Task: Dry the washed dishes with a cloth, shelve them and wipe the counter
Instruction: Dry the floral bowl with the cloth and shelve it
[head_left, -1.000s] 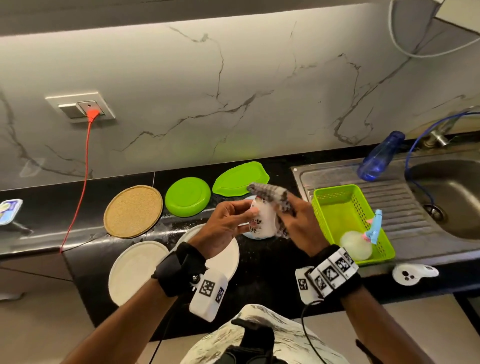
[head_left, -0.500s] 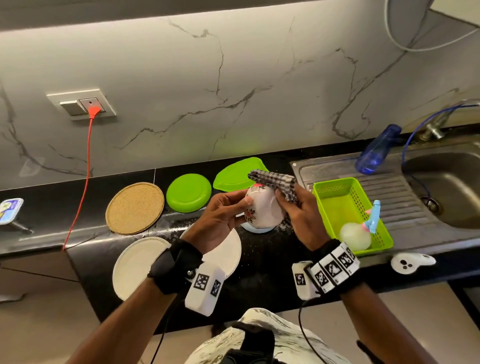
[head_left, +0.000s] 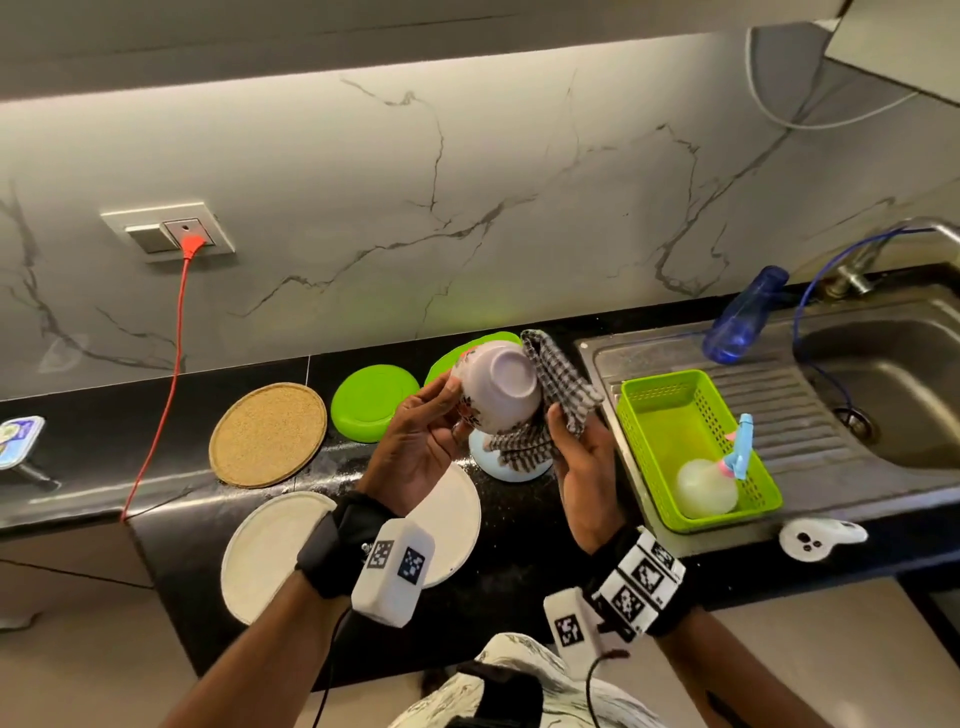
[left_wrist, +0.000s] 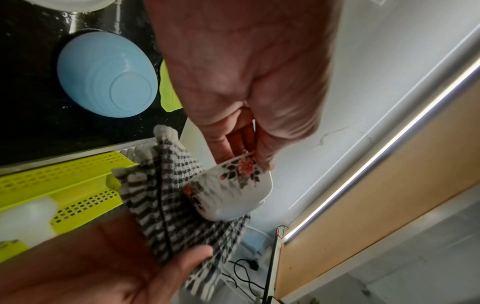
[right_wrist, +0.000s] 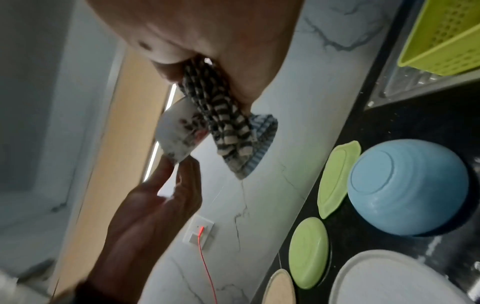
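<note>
A small white bowl with a flower print (head_left: 497, 388) (left_wrist: 231, 189) (right_wrist: 179, 131) is held upside down above the counter. My left hand (head_left: 426, 436) (left_wrist: 249, 82) pinches its rim with thumb and fingers. My right hand (head_left: 582, 457) (right_wrist: 207, 41) grips a black-and-white checked cloth (head_left: 558, 395) (left_wrist: 166, 197) (right_wrist: 223, 121) against the bowl's right side. Under them a light blue bowl (head_left: 511, 467) (left_wrist: 106, 76) (right_wrist: 407, 187) lies upside down on the black counter (head_left: 519, 571).
Two white plates (head_left: 270, 551) (head_left: 452, 519) lie near the front edge. A cork mat (head_left: 267, 434), a green round plate (head_left: 371, 408) and a green oval plate (right_wrist: 337, 176) lie behind. A green basket (head_left: 691, 441) sits on the drainboard, a blue bottle (head_left: 743, 317) beyond it, the sink (head_left: 893, 384) at right.
The flowered bowl has been lifted higher and turned so its base faces the head camera. The cloth has shifted from over the bowl to its right side.
</note>
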